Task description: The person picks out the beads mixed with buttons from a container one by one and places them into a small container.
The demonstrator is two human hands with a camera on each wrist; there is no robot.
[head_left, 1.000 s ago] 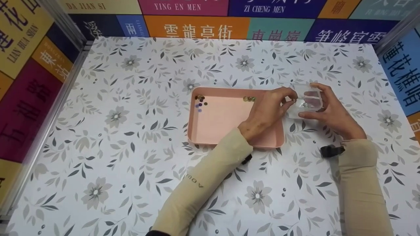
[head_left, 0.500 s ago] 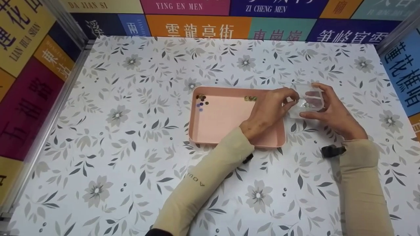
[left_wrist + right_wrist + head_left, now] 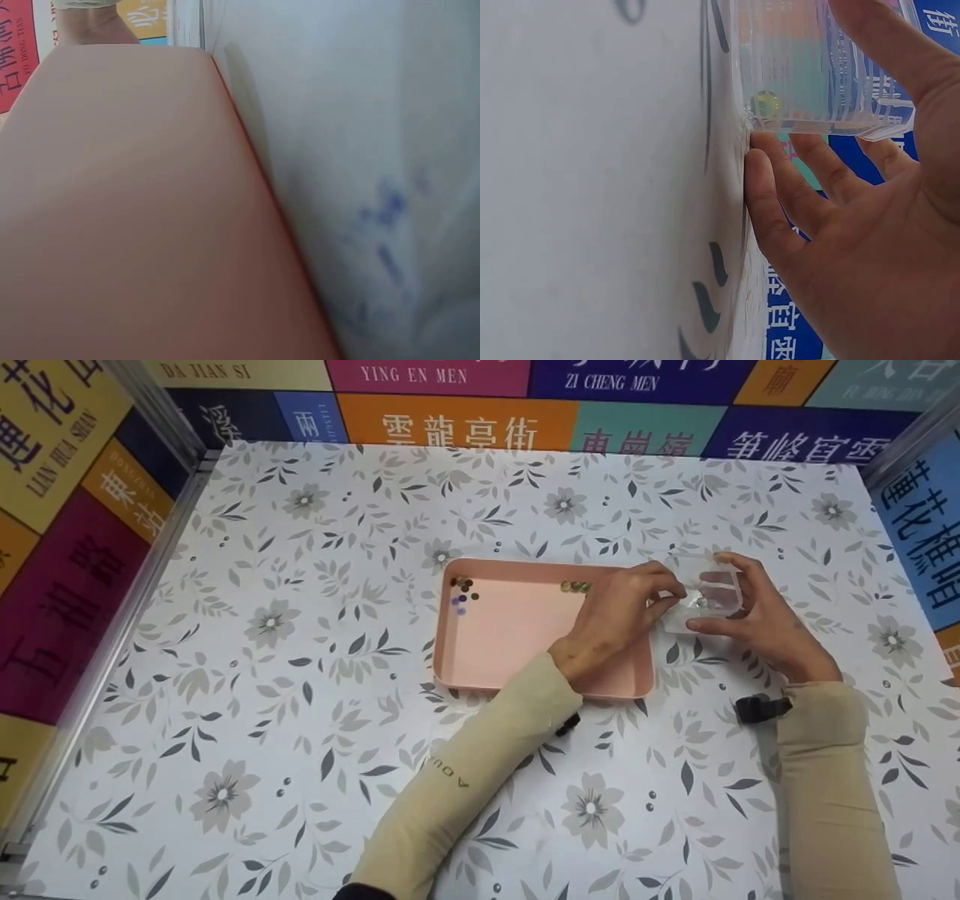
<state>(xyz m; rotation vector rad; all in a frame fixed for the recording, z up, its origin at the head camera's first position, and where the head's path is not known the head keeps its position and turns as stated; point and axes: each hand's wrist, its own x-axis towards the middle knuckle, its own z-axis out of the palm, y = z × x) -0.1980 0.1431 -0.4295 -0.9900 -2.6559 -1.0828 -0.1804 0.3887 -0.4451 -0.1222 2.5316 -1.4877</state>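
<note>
— Colourful panels with street names stand round your tabletop (image 3: 300,675), which has a grey flower pattern. Where is the small box now?

— Your clear plastic box (image 3: 705,592) stands on the tabletop just to the right of the pink tray (image 3: 510,652), at its far right corner. Your right hand (image 3: 765,615) holds it: the thumb is on the near side and the fingers (image 3: 795,187) curl round the far side, down at the bottom edge. One small greenish bead (image 3: 765,103) lies inside, against the wall.

— And the left hand?

— Your left hand (image 3: 619,615) reaches over the tray, with thumb and forefinger pinched together at the left edge of the box. If they hold a bead, I cannot tell; it is too small to see.

— How will the box handle?

— I think it is very light, with thin, smooth walls, so it can slip or tip easily, and it may crack if you squeeze hard. Take it by two opposite walls, low, with soft pressure. The loose beads (image 3: 462,591) in the far left corner of the tray and the others (image 3: 574,586) at its far edge are round and hard; they will roll, so pinch them one by one.
</note>
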